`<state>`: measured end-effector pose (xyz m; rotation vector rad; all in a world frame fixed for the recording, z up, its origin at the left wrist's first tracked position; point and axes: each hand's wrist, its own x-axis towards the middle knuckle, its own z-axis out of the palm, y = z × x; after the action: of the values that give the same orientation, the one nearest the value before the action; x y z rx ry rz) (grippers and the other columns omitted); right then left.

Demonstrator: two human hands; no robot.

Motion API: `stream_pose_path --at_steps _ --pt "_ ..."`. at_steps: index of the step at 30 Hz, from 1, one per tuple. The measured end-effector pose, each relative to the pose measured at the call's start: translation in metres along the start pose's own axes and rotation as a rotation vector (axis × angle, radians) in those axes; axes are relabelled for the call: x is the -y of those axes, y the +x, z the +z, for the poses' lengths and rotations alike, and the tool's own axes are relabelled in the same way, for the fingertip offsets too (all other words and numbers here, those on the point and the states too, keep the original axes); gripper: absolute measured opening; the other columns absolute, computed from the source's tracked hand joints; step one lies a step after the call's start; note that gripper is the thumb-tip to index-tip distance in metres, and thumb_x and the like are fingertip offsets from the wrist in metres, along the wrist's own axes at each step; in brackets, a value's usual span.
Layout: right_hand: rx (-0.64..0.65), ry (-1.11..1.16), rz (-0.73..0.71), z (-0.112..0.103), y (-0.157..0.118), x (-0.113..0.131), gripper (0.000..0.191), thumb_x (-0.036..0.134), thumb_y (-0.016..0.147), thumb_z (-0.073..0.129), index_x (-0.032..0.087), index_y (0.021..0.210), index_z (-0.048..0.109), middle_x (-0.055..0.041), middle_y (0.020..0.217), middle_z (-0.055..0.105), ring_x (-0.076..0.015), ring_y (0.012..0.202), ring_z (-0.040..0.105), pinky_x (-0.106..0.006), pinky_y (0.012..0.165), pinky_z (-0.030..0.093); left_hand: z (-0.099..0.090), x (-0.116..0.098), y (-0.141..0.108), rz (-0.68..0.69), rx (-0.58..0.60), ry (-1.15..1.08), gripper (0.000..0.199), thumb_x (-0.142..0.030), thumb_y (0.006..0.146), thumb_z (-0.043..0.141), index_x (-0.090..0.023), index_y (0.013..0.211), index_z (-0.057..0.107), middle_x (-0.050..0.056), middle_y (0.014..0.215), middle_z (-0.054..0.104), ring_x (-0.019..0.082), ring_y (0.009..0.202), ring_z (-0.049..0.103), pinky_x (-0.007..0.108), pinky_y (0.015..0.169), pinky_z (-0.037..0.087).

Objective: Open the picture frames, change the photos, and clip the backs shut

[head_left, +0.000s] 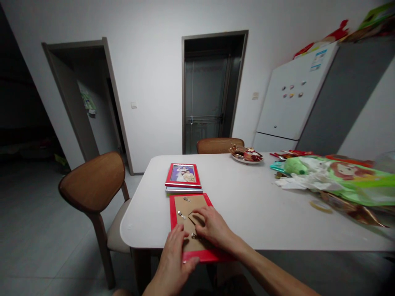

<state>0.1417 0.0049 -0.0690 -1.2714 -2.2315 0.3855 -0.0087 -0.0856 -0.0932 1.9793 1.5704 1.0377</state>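
Note:
A red picture frame [173, 213] lies face down on the white table [247, 205], its brown backing board [197, 202] facing up. Small metal clips [181, 214] sit on the board, and a thin dark slot or strip shows near its middle. My left hand [175, 255] rests on the frame's lower left corner, fingers spread over the edge and thumb at the front rim. Over the right part of the board is my right hand [212, 226], its fingers curled near the dark strip; whatever its fingertips pinch is too small to make out.
Behind the frame lies a stack of frames, with a red photo frame [198, 174] on top. A plate [247, 159] with wrapped items stands at the back. Green and white bags [348, 176] and a tape roll [321, 206] lie right. Wooden chairs [92, 181] stand left and behind.

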Motion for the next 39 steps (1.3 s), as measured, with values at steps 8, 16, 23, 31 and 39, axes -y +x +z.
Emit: stream_pose_path --at_steps 8,16,23,31,39 --pt "-0.098 0.076 -0.107 -0.023 0.007 0.029 0.031 0.018 0.063 0.055 0.020 0.094 0.058 -0.0042 0.094 0.059 -0.0175 0.089 0.050 -0.028 0.080 0.039 -0.019 -0.005 0.025 -0.201 -0.158 -0.663 0.033 -0.027 0.072 0.048 -0.018 0.103 0.039 0.006 0.091 0.062 0.019 0.082 0.061 0.032 0.071 0.049" --pt "-0.107 -0.045 0.032 -0.031 0.006 -0.004 0.032 0.025 0.070 0.049 0.017 0.100 0.056 -0.0080 0.098 0.057 -0.0181 0.092 0.051 -0.029 0.082 0.037 -0.091 0.050 0.010 -0.492 -0.332 -0.784 0.037 -0.028 0.062 0.060 -0.021 0.094 0.044 -0.005 0.063 0.060 0.013 0.051 0.059 0.022 0.047 0.045" --pt "-0.001 -0.217 0.220 -0.013 -0.009 -0.051 0.036 0.023 0.069 0.045 0.015 0.103 0.053 -0.0101 0.093 0.060 -0.0191 0.084 0.055 -0.027 0.073 0.037 -0.098 0.081 0.001 -0.538 -0.384 -0.480 0.030 -0.024 0.061 0.057 -0.018 0.089 0.048 -0.003 0.063 0.062 0.017 0.058 0.061 0.026 0.052 0.047" --pt "-0.001 0.011 0.389 -0.022 -0.003 -0.051 0.053 0.017 0.064 0.043 0.011 0.117 0.042 -0.0085 0.078 0.064 -0.0186 0.068 0.059 -0.026 0.062 0.041 -0.075 0.062 0.005 -0.177 -0.427 0.182 0.036 -0.023 0.066 0.049 -0.013 0.100 0.049 0.014 0.116 0.049 0.027 0.113 0.041 0.044 0.096 0.030" --pt "0.035 1.052 0.526 -0.045 -0.013 -0.005 0.075 0.014 0.065 0.040 0.017 0.132 0.006 -0.0042 0.083 0.065 -0.0166 0.064 0.062 -0.030 0.061 0.048 -0.012 -0.032 0.011 0.057 -0.066 -0.008 0.043 -0.017 0.066 0.055 -0.019 0.108 0.046 0.011 0.126 0.042 0.024 0.116 0.038 0.045 0.096 0.032"
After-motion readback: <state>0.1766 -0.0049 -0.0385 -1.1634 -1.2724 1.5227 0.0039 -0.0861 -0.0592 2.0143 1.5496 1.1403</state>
